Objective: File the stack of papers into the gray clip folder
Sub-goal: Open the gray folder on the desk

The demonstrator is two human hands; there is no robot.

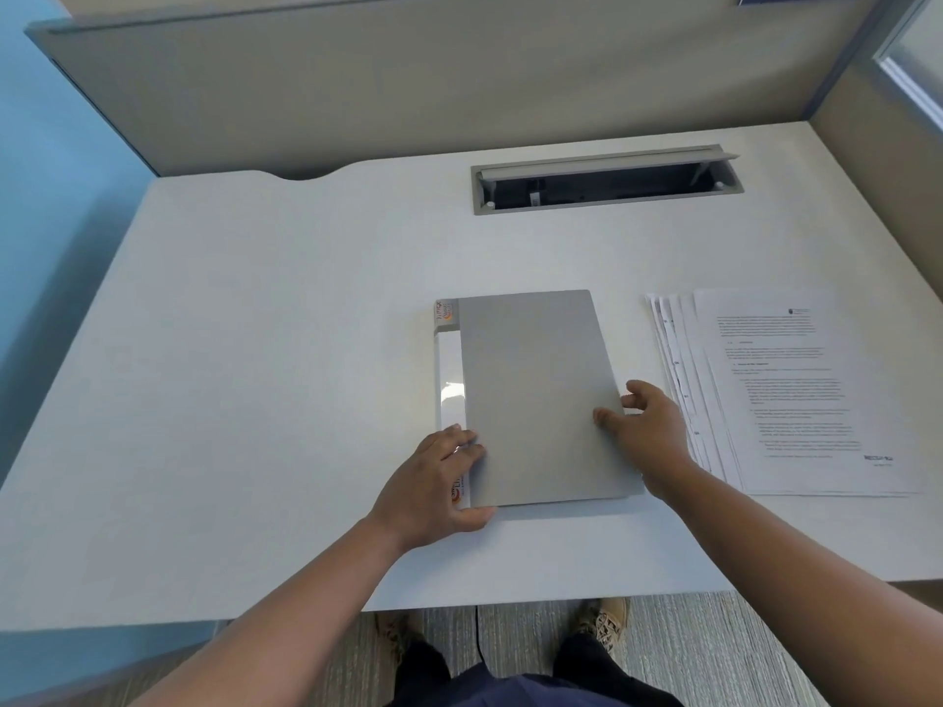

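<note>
The gray clip folder (536, 390) lies closed and flat in the middle of the white desk (255, 349), its white labelled spine on the left. My left hand (433, 489) holds the folder's near-left corner at the spine, thumb under the front edge. At the cover's right edge my right hand (648, 431) pinches it, fingertips on top. The stack of printed papers (786, 390) lies fanned out on the desk, just to the right of the folder and of my right hand.
A gray cable hatch (607, 178) stands open in the desk at the back right. A beige partition wall (408, 84) runs along the desk's far edge. My feet and a black cable show below the desk's front edge.
</note>
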